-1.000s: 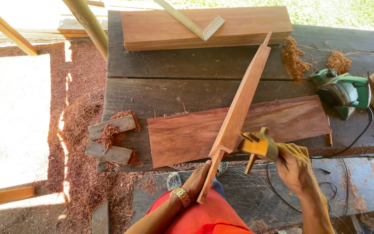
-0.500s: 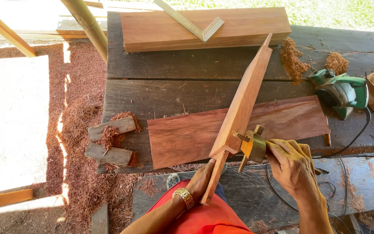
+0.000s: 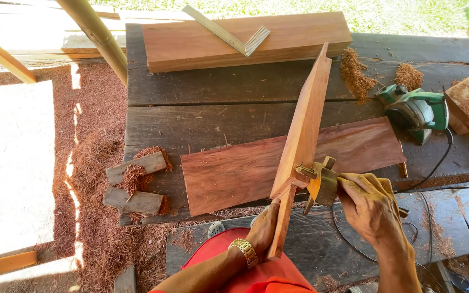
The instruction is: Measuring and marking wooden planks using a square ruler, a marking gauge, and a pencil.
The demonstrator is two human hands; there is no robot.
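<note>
My left hand (image 3: 262,230) grips the near end of a long reddish wooden board (image 3: 304,130) that stands on edge, tilted away across the dark workbench (image 3: 191,125). My right hand (image 3: 370,209) holds a small wooden marking gauge (image 3: 320,183) with a yellowish block, pressed against the board's right side near its lower end. Under the board lies a flat reddish plank (image 3: 245,171). A gold-coloured watch (image 3: 244,252) sits on my left wrist.
A thick plank (image 3: 202,46) with a metal try square (image 3: 229,35) lies at the bench's far side. A green electric planer (image 3: 414,111) with a black cord sits at right, beside shaving piles (image 3: 354,73). Two small offcuts (image 3: 134,184) rest at the bench's left edge. Red shavings cover the ground.
The board's upper end has swung slightly right and stands more upright. My right hand with the gauge has moved closer against the board.
</note>
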